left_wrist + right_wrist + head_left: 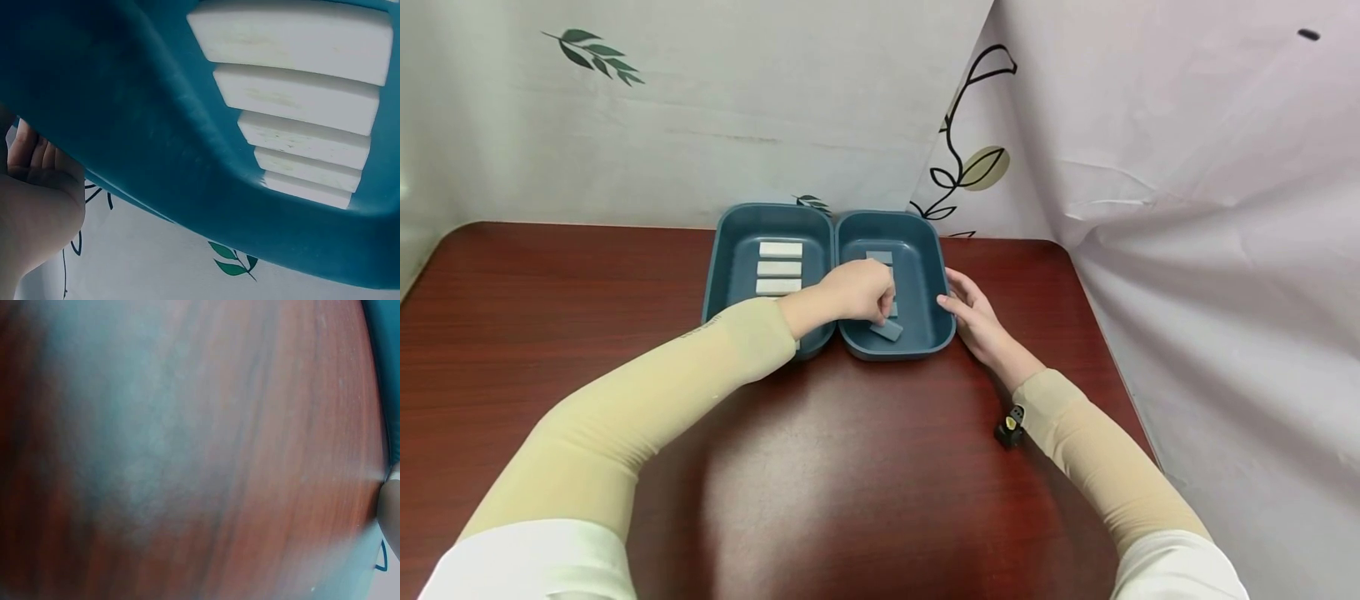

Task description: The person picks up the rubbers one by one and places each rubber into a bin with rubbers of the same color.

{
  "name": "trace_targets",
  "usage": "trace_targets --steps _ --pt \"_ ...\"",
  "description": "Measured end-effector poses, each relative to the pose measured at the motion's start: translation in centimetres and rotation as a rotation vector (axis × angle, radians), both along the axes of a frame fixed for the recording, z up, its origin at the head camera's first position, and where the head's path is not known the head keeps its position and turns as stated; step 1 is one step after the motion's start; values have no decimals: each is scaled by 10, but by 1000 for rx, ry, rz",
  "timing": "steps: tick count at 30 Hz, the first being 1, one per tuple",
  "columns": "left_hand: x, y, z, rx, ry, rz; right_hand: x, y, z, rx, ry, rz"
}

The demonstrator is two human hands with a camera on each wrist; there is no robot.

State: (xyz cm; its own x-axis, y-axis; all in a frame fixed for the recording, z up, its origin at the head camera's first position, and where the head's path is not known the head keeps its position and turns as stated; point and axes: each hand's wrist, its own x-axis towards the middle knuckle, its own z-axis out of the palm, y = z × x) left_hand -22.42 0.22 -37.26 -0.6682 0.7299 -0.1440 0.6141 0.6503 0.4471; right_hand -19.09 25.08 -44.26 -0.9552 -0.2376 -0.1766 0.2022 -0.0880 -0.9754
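Note:
My left hand [859, 287] reaches across into the right blue tray [925, 337]. Its fingertips pinch a small grey-blue block [889, 332], which lies at a slant near the tray's front. Other grey-blue blocks [878, 257] lie behind it, partly hidden by the hand. My right hand [981, 321] holds the same tray's right side, thumb over the rim and fingers along the outer wall. The left blue tray [724, 250] holds a column of several white rectangular blocks [779, 268], also close up in the left wrist view [290, 40]; my left forearm covers part of it.
Both trays stand side by side, touching, at the back of a dark red wooden table [820, 483]. Behind and to the right hangs a white curtain [1210, 208] with leaf prints. A small black device [1009, 427] sits at my right sleeve.

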Motion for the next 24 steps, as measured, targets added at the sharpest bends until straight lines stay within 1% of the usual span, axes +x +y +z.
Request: trace_targets --steps 4,8,12,17,21,24 --pt "0 0 -2 -1 14 19 0 0 0 2 -10 -8" --pt "2 1 -2 -10 13 32 0 -1 0 9 -18 -12" --pt "3 2 -2 -32 1 19 1 -1 1 13 -22 -14" --pt "1 1 -3 -60 -20 -6 1 -1 1 10 -24 -14" --pt "0 0 -5 -65 -36 -31 1 -1 0 7 -22 -13" --pt "-1 -1 -6 -62 -44 -34 1 -1 1 6 -18 -12"
